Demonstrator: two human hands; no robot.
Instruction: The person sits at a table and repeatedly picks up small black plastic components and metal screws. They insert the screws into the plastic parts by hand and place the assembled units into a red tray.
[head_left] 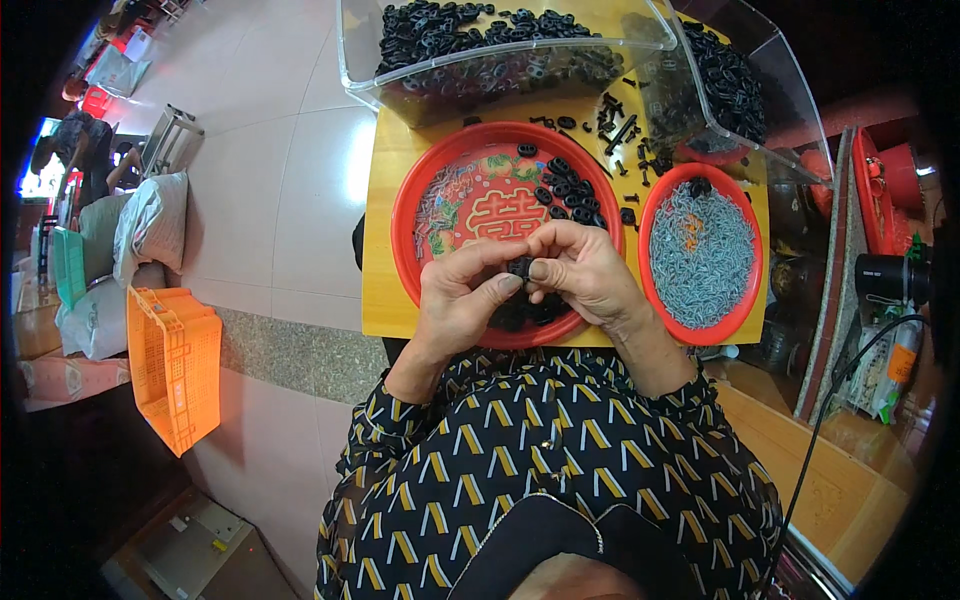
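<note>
Four open containers on the yellow table point(383, 305). Left clear bin point(352, 75): heaped with black oval parts point(440, 40). Right clear bin point(765, 150): similar black pieces point(725, 85). Round red tray point(403, 210), patterned base: black parts point(570, 190) along its right side, more at the near edge beneath the hands; thin pale pins point(445, 205) scattered at left. Smaller red tray point(757, 262), right: filled with silvery metal bits point(705, 265), a few orange among them, a dark lump at its far rim. Left hand point(465, 290) and right hand point(585, 280): thumb and forefinger of each pinching one small black part point(520, 267), held above the round tray. Loose black pieces point(610, 120) lie between bins and trays.
</note>
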